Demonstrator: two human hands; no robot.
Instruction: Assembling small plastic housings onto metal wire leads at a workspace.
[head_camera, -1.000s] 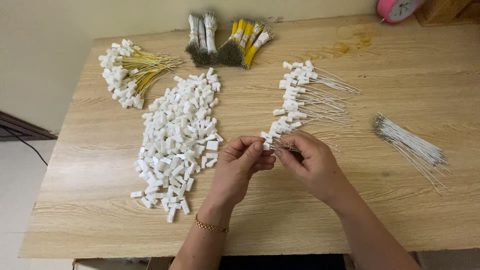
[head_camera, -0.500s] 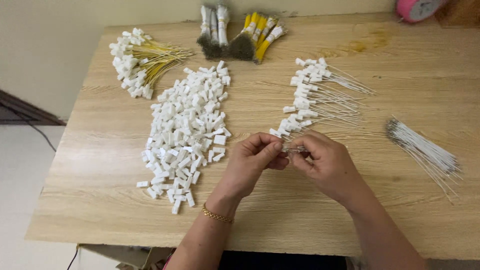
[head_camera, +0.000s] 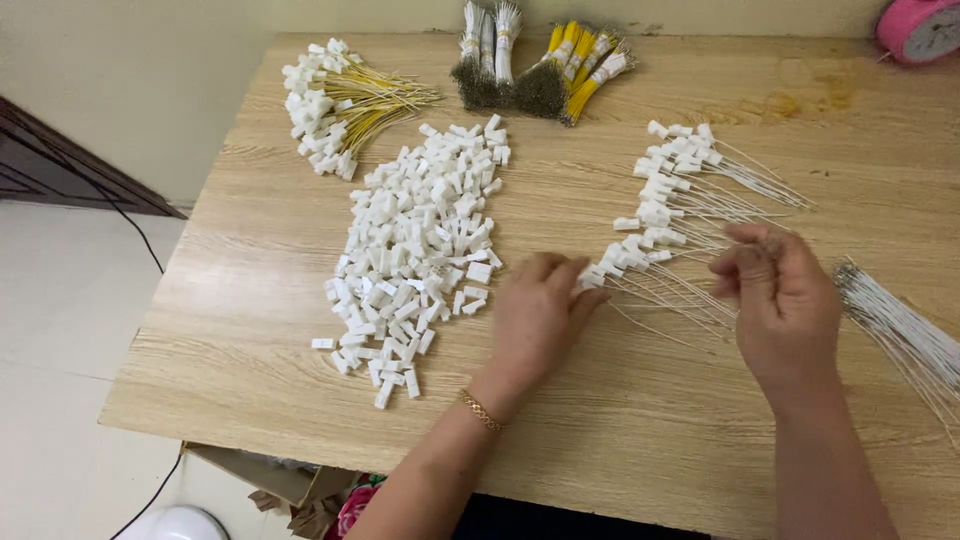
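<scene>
My left hand (head_camera: 538, 312) lies low over the wooden table (head_camera: 250, 390), its fingertips pinching a white connector on thin white wire (head_camera: 592, 279) at the near end of a row of similar wired connectors (head_camera: 672, 190). My right hand (head_camera: 785, 295) hovers to the right of that row, fingers curled together, with nothing visible in them. It is between the row and a loose bundle of thin white wires (head_camera: 900, 330). A big heap of loose white plastic connectors (head_camera: 420, 250) lies just left of my left hand.
A pile of yellow wires with white connectors (head_camera: 340, 100) sits at the far left. Tied bundles of white and yellow wires (head_camera: 540, 70) lie at the back edge. A pink round object (head_camera: 920, 25) is at the back right. A cardboard box (head_camera: 290, 485) is under the table.
My hands were together, working one connector and wire. They have parted: the left carried the piece to the row's end, the right drew back to the right.
</scene>
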